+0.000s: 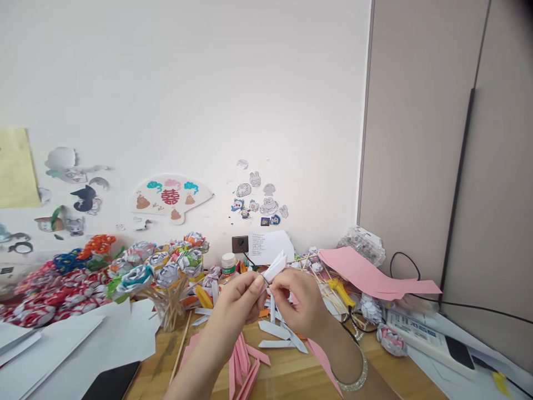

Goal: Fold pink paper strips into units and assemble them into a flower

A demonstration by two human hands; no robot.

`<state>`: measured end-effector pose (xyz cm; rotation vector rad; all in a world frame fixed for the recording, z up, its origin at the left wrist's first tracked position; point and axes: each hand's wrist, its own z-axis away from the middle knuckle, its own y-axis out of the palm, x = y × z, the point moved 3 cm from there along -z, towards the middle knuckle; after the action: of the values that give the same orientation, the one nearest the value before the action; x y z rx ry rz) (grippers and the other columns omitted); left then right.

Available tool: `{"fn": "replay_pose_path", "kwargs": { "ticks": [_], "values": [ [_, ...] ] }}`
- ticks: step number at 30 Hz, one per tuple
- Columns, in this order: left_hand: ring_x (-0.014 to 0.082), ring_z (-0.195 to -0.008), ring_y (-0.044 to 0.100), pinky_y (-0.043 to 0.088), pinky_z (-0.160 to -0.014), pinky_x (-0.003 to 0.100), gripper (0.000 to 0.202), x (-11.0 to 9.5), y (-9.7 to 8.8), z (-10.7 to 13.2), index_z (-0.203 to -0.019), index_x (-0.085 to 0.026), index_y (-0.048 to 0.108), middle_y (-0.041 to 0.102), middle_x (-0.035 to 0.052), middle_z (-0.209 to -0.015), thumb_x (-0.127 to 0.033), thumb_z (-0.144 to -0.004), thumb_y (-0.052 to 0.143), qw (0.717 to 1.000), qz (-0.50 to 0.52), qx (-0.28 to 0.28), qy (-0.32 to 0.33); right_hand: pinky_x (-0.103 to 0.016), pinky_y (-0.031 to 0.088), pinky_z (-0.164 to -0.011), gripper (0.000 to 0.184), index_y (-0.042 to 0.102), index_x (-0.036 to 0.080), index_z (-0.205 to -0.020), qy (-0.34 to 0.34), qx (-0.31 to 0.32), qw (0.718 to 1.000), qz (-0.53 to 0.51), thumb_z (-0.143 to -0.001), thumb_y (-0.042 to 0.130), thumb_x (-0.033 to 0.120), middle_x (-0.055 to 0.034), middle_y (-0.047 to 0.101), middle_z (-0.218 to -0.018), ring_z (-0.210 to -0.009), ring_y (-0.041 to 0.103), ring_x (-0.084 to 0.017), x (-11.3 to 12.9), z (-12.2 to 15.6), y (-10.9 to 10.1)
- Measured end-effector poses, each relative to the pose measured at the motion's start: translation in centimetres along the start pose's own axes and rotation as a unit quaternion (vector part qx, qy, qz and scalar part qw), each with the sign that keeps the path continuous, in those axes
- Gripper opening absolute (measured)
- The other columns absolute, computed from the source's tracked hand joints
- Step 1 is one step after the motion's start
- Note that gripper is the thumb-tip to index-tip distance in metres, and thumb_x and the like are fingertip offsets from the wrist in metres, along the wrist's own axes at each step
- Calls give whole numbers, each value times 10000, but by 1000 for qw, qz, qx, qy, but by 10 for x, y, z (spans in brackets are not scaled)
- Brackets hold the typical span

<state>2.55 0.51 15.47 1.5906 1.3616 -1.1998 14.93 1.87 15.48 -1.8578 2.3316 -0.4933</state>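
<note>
Before me, both hands meet at a folded white paper piece point(276, 266), whose layered tip points up. My left hand point(245, 297) is closed, thumb and fingers pinching its lower end. Close beside it, my right hand point(302, 297) is also closed, with bent fingers pressed at the paper's base. Its fingertips are partly hidden, and a sparkly bracelet point(355, 379) circles that wrist. Below the hands, folded white paper strips point(275, 330) and folded pink strips point(245, 364) lie on the wooden table point(287, 375).
Paper roses point(137, 278) on sticks crowd the left, near white sheets point(83, 344) and a dark phone point(112, 382). A small bottle point(228, 266) stands behind the hands. Rightward are pink sheets point(362, 272), a yellow glue gun point(341, 291) and a power strip point(433, 341) with cables.
</note>
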Motion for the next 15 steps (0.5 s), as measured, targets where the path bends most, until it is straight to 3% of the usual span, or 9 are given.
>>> {"fn": "replay_pose_path", "kwargs": {
  "ticks": [5,8,11,15],
  "values": [
    [36,-398,204,151,-399,182,348,-1,3,2,-552,-175,396,301,-87,-461,-431,-764,498,998,25,-41,46,-197,341,-491,95,426,197,-711,101,-50,991,-78,-781,487,176,43,473,-588,-487,397,-78,-6,4,5],
    [43,-419,215,168,-405,180,332,-2,3,2,-581,-174,414,320,-81,-481,-435,-769,496,997,21,-38,66,-188,328,-466,142,399,201,-750,191,-49,961,-196,-784,519,268,61,444,-557,-471,393,-76,-17,8,11],
    [50,-434,197,163,-410,178,298,-1,3,1,-643,-182,430,310,-85,-496,-440,-785,475,998,18,-7,60,-188,328,-480,185,434,189,-853,245,-21,930,-272,-769,550,306,64,454,-552,-494,413,-80,-24,7,13],
    [71,-446,268,236,-441,186,250,-2,3,1,-731,-198,458,345,-78,-500,-428,-821,413,997,-20,51,51,-181,293,-474,171,512,160,-878,264,59,929,-254,-765,556,281,71,420,-519,-491,372,-70,-27,2,4]
  ]
}}
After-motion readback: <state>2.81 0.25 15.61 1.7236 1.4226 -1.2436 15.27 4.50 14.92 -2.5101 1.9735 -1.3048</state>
